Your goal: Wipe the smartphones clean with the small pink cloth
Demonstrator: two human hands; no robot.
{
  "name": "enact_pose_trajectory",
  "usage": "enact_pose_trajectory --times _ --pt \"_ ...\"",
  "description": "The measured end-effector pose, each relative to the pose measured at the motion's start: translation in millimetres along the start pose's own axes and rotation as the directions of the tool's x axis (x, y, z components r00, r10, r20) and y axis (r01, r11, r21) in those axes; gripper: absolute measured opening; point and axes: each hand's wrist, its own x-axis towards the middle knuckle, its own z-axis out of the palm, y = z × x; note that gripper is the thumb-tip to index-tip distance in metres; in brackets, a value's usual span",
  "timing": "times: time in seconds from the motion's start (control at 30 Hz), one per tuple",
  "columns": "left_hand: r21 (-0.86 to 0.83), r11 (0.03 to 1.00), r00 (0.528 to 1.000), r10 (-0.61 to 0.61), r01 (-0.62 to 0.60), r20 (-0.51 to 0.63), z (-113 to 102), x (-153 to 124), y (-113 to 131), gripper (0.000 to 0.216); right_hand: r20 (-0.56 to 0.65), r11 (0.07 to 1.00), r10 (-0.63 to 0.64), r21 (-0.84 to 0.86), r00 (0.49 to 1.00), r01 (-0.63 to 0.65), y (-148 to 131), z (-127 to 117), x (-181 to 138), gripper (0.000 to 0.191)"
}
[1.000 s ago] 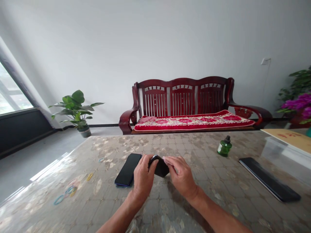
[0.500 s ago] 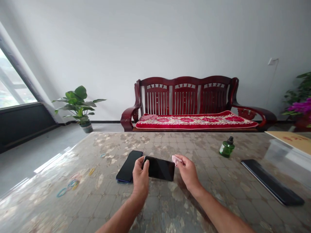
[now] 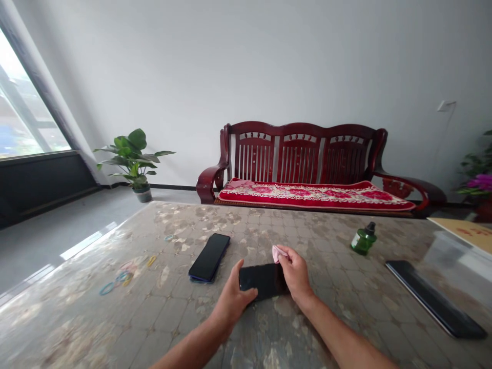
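A black phone [image 3: 261,280] lies sideways between my hands, its dark screen facing up. My left hand [image 3: 233,292] grips its left end, with the thumb over the lower edge. Pinched in my right hand [image 3: 295,271] is a small pale pink cloth [image 3: 279,253], held at the phone's upper right corner. The right hand covers that end of the phone. Left of my hands, another dark phone [image 3: 209,258] with a blue edge rests on the table [image 3: 184,318], seemingly on top of something thin.
A green bottle [image 3: 363,240] with a black cap stands at the right. Nearer lies a long black object [image 3: 434,297], beside a clear plastic box [image 3: 457,261]. Colored hair ties [image 3: 123,278] lie at the left. Beyond the table stands a wooden bench [image 3: 303,159].
My left hand has moved right and nearer, its thumb now at the phone's lower edge. The phone has turned slightly and sits lower. My right hand still holds the cloth. The view has shifted.
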Motion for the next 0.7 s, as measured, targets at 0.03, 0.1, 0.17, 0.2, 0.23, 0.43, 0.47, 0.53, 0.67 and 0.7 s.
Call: enact_pose_trajectory --times 0.03,0.1,0.17,0.2,0.23,0.43,0.47,0.53,0.67,0.7 --pt "0.058 0.998 0.999 0.028 -0.031 0.046 -3.2 -2.3 -1.0 0.083 0.009 1.000 0.001 -0.012 1.000 -0.001 2.3 -0.1 2.6 0.032" --pt "0.182 0.976 0.985 0.091 -0.118 0.147 -9.3 -5.7 -2.8 0.088 0.034 0.999 0.005 -0.053 0.999 -0.003 6.6 0.1 8.0 0.034" --pt "0.269 0.943 0.958 0.127 -0.198 0.258 -14.2 -8.2 -2.7 0.090 0.053 0.996 0.002 -0.091 0.999 0.003 9.9 1.0 13.4 0.035" --pt "0.291 0.930 0.942 0.132 -0.226 0.308 -16.0 -9.4 -1.6 0.090 0.060 0.994 -0.004 -0.104 0.998 0.010 11.1 1.8 16.3 0.035" --pt "0.303 0.920 0.927 0.134 -0.248 0.351 -17.2 -10.7 0.2 0.090 0.067 0.993 -0.010 -0.113 0.998 0.018 12.0 2.7 19.3 0.035" --pt "0.298 0.865 0.834 0.214 -0.404 0.509 -18.8 -21.7 15.0 0.086 0.095 0.988 -0.045 -0.144 0.994 0.058 15.9 11.9 40.3 0.032" --pt "0.306 0.849 0.822 0.231 -0.432 0.520 -18.4 -23.0 15.3 0.082 0.107 0.987 -0.050 -0.148 0.993 0.066 16.4 14.7 43.3 0.031" --pt "0.349 0.814 0.817 0.243 -0.465 0.522 -16.8 -24.0 13.6 0.074 0.148 0.985 -0.061 -0.151 0.987 0.084 17.0 21.5 48.0 0.029" --pt "0.462 0.763 0.838 0.187 -0.453 0.512 -12.5 -21.9 9.8 0.065 0.245 0.983 -0.083 -0.142 0.966 0.121 16.3 35.6 53.2 0.026" --pt "0.486 0.749 0.840 0.170 -0.450 0.515 -11.5 -21.3 10.2 0.064 0.260 0.983 -0.086 -0.137 0.962 0.125 16.1 38.1 54.0 0.026"
